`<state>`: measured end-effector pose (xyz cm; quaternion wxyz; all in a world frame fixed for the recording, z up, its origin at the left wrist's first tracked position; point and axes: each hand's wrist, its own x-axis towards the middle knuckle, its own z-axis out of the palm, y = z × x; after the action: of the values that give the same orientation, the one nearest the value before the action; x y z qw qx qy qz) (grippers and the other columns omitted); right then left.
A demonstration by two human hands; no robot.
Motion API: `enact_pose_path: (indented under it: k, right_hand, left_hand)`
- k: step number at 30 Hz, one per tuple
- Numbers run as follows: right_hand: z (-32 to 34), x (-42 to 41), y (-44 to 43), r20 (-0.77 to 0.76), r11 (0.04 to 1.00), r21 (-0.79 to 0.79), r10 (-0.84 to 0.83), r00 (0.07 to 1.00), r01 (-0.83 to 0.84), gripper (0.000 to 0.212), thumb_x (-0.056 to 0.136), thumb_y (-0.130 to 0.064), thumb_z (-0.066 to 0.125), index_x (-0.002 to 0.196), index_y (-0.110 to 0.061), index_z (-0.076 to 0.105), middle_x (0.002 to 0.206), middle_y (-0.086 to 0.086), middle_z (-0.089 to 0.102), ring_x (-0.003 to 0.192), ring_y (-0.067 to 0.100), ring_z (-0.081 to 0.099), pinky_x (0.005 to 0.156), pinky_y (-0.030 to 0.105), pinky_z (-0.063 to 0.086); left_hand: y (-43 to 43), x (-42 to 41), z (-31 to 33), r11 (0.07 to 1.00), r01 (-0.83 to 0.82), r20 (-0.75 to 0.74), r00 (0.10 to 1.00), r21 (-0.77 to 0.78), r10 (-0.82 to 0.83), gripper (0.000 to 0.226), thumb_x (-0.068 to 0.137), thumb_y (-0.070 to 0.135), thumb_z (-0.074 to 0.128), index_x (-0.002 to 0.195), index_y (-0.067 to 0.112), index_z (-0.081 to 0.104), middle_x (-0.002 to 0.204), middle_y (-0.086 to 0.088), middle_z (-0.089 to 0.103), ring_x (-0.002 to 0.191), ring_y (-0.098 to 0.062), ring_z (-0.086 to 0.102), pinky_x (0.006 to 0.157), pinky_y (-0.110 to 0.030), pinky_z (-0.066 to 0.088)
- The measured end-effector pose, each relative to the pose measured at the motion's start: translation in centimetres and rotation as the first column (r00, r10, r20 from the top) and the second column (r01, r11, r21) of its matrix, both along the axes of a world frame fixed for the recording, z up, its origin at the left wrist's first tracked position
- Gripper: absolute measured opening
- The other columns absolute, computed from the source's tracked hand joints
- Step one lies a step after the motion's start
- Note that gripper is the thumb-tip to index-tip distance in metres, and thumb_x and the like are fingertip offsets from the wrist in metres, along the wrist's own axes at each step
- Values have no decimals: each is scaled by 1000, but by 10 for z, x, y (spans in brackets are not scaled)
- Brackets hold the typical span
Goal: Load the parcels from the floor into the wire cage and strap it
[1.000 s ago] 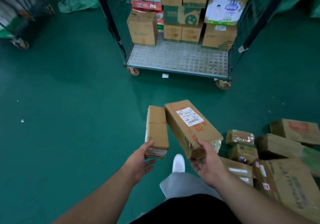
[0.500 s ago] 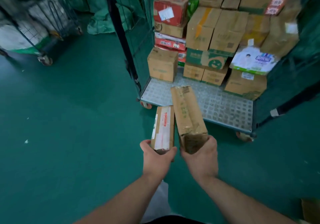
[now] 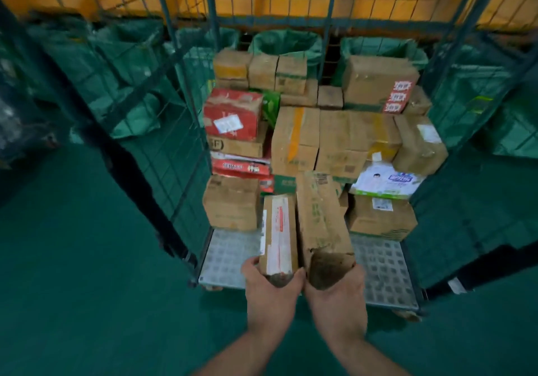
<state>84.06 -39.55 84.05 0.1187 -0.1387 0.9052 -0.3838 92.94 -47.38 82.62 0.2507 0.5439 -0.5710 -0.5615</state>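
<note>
My left hand (image 3: 269, 294) grips the near end of a slim brown parcel (image 3: 279, 234) with a white and red label. My right hand (image 3: 337, 297) grips the near end of a longer brown carton (image 3: 320, 218). Both parcels point away from me, side by side, over the front of the wire cage's grey perforated floor (image 3: 230, 256). The cage (image 3: 186, 131) stands open towards me, and several stacked cartons (image 3: 337, 139) fill its back half.
A red box (image 3: 231, 113) and a white printed pack (image 3: 387, 182) sit among the stack. The cage's open door (image 3: 128, 166) hangs at the left. Green sacks (image 3: 285, 45) line the wall behind. Green floor (image 3: 87, 288) lies around the cage.
I have moved closer to the cage and my view has tilted up. Both hands have carried their parcels forward, now over the cage floor. The floor parcels have left the view.
</note>
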Motion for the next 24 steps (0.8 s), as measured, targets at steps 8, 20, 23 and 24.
enact_pose_path:
  k: [8, 20, 23, 24]
  right_hand:
    - [4, -134, -120, 13, 991, -80, -104, 995, 105, 108, 59, -75, 80, 136, -16, 35, 127, 6, 51, 121, 30, 56, 95, 45, 53]
    - [21, -258, -295, 150, 986, -124, -96, 984, 115, 102, 65, -57, 88, 139, -11, 34, 135, 13, 51, 129, 35, 51, 96, 39, 47]
    - [17, -289, -330, 142, 981, -127, -128, 982, 146, 93, 63, -61, 86, 128, -14, 38, 128, 12, 57, 123, 35, 56, 94, 40, 50]
    - [15, -298, -341, 139, 982, -106, -140, 980, 155, 91, 63, -65, 83, 125, -15, 38, 125, 12, 58, 122, 35, 58, 93, 40, 51]
  left_hand:
    - [-129, -149, 12, 998, 62, -123, 990, -23, -64, 75, 75, 20, 92, 125, 22, 36, 109, 5, 65, 88, -2, 68, 66, -16, 57]
    - [-302, -266, 35, 984, 63, 8, 998, -167, -62, 82, 66, 36, 95, 123, 30, 36, 107, 13, 63, 95, -4, 65, 82, -28, 52]
    - [-342, -299, 30, 979, 101, 27, 995, -175, -98, 86, 61, 51, 92, 124, 32, 36, 109, 11, 64, 98, -9, 65, 84, -30, 54]
    - [-353, -309, 27, 977, 113, 36, 994, -184, -108, 88, 57, 58, 90, 123, 35, 36, 110, 10, 64, 99, -9, 66, 87, -34, 56]
